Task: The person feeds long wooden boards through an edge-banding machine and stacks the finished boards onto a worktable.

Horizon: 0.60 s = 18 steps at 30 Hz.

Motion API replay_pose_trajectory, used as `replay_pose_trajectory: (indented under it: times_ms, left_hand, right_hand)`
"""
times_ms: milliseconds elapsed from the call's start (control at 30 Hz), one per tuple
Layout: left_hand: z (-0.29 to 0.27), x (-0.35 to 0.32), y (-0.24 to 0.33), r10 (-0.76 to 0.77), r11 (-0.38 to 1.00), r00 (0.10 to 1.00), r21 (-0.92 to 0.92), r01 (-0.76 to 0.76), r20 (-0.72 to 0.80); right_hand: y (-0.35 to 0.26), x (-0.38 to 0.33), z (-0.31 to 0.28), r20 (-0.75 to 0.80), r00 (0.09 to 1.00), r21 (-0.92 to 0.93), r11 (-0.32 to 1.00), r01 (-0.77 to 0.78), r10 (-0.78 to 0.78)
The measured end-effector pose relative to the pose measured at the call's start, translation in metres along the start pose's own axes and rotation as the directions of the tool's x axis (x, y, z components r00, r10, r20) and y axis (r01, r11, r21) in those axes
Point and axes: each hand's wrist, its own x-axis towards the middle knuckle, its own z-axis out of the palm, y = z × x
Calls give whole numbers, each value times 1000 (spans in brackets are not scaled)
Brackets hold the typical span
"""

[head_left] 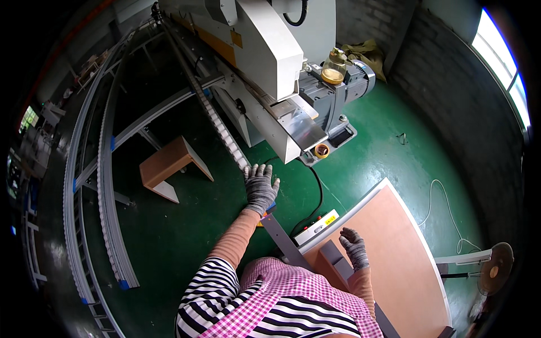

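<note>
My left hand [260, 188], in a grey striped knit glove, reaches forward with its fingers spread. Its fingertips are at the near end of a narrow roller rail [226, 137]; whether they touch it I cannot tell. Nothing shows in that hand. My right hand [354, 248], gloved alike, hovers or rests beside grey-edged brown strips [335, 260], its fingers loosely bent and nothing visible in them. Under it lies a large brown panel [397, 248] with a pale rim. A white control box [318, 226] with red buttons sits by the panel's left edge.
Ahead stands a large white machine [265, 50] with a grey motor [358, 79] and a glass oil cup [333, 67]. Roller conveyor rails [107, 191] run along the left. A small brown bench-like piece [169, 163] stands on the green floor. A fan [496, 269] and loose cable [437, 203] are at right.
</note>
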Motion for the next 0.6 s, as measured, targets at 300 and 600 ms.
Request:
replay_pose_trajectory:
  times_ms: [300,600]
  left_hand:
    - [-10,5,6,5,997,988,79,-18,154]
    - [-6,6,5,30,994,987,101,-46,156]
  right_hand:
    - [3,2,1,5,1000,-92,996,-13,13]
    - [6,6,4,13,1000,-104,995,-7,9]
